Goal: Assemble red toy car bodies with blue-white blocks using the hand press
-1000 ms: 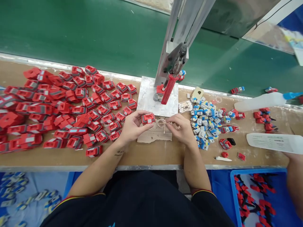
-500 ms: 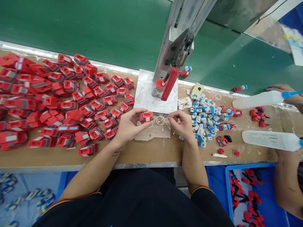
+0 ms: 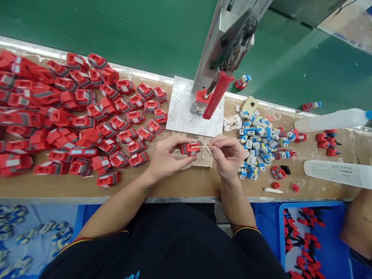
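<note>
My left hand (image 3: 165, 157) is closed around a small red and grey plastic part (image 3: 188, 148), held just above a scrap of cardboard (image 3: 203, 161) on the bench. My right hand (image 3: 228, 155) pinches a thin cotton swab stick (image 3: 203, 147) whose tip touches the red part. A hand press with a red handle (image 3: 216, 99) stands on a white base plate (image 3: 186, 116) just behind my hands.
A large spread of red parts (image 3: 72, 116) covers the bench to the left. A pile of small blue and white pieces (image 3: 255, 143) lies on the right. Two white squeeze bottles (image 3: 334, 172) lie far right, a blue tray (image 3: 310, 236) below, with another person's arm (image 3: 356, 224).
My right hand lifted the swab from the small ring on the cardboard and brought its tip to the red part. My hands moved closer together.
</note>
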`<state>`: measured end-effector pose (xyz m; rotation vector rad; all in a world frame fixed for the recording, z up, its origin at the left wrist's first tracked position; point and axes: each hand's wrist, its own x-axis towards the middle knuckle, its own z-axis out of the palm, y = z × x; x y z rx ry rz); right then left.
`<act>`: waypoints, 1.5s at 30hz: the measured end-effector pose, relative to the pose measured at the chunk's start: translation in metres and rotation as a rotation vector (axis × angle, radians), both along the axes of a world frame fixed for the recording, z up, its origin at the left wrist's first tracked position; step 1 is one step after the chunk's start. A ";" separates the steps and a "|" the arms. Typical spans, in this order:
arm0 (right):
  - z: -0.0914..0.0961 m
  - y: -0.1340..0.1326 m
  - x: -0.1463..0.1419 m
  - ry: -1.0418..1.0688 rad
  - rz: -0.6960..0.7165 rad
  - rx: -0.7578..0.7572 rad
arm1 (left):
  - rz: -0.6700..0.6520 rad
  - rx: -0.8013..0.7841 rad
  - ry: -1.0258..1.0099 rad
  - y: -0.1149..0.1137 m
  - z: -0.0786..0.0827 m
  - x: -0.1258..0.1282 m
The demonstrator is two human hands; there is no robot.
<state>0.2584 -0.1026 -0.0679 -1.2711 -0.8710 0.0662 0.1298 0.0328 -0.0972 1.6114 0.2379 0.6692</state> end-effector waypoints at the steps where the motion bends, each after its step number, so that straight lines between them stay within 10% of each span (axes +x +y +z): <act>1: -0.001 0.000 0.000 -0.002 0.002 -0.005 | -0.004 0.005 0.004 0.000 0.000 0.000; 34: 0.004 -0.019 0.017 -0.190 -0.128 -0.093 | 0.046 0.162 0.003 0.005 0.005 -0.002; 45: -0.010 -0.020 0.036 -0.355 0.065 -0.610 | 0.111 0.125 -0.020 0.012 -0.004 0.001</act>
